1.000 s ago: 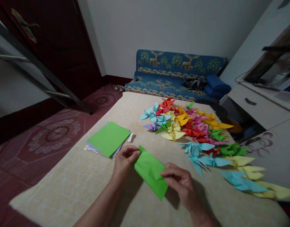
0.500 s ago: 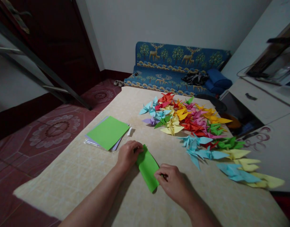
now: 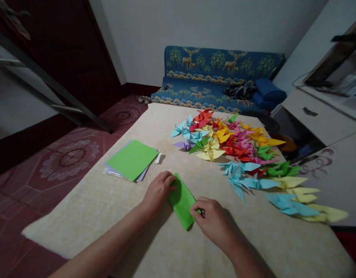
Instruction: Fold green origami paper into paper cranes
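Note:
A green sheet of origami paper (image 3: 182, 204), folded into a narrow rectangle, lies slanted on the table in front of me. My left hand (image 3: 159, 190) holds its upper left edge, with the fingers bent together over the paper. At the lower right edge, my right hand (image 3: 208, 214) pinches the paper between thumb and curled fingers. Beyond my left hand lies a stack of square paper (image 3: 133, 159), green on top, with lilac sheets and a clear wrapper showing beneath.
Many folded paper cranes (image 3: 224, 143) in several colours spread over the right half of the table (image 3: 87, 200). A small white slip (image 3: 158, 158) lies beside the stack. Behind the table stands a blue sofa (image 3: 201, 87); a white cabinet (image 3: 334, 162) is at right, a metal ladder (image 3: 64, 94) at left.
The fingers of my left hand have shifted a little on the paper's upper edge, and the folded sheet looks flatter at its near end. The view has tilted slightly.

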`<state>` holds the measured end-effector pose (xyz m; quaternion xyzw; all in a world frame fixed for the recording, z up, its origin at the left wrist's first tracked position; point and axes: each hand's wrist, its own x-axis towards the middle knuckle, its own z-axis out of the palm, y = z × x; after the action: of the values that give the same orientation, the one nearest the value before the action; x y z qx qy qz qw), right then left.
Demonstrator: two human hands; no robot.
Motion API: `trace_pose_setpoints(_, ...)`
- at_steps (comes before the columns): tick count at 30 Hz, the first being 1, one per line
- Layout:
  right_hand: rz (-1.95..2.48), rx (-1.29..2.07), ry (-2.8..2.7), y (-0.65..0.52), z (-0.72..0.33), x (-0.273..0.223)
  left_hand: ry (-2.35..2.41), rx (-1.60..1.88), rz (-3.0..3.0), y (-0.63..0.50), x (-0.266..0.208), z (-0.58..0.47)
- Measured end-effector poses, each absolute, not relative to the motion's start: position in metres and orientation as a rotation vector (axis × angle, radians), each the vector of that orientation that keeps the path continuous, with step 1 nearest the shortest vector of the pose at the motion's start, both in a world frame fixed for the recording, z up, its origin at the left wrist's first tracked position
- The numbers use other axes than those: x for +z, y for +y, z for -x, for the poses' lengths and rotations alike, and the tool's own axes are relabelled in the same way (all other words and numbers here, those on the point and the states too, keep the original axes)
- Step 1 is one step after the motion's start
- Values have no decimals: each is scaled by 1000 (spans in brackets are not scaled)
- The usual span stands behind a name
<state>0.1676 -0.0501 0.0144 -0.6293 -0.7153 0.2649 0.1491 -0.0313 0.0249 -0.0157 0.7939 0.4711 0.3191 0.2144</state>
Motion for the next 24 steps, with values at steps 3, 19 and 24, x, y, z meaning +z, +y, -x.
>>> trace_pose_setpoints(3, 1794, 767, -2041, -51, -168, 14, 1316, 810, -2275, 19, -11, 35)
trace_pose_setpoints(19, 1682, 897, -1920, -53, -175, 13, 1390, 579, -2418, -18, -5, 27)
trace_pose_setpoints(24, 1701, 883, -1923, -54, -175, 10, 1422, 522, -2411, -31, -9, 22)
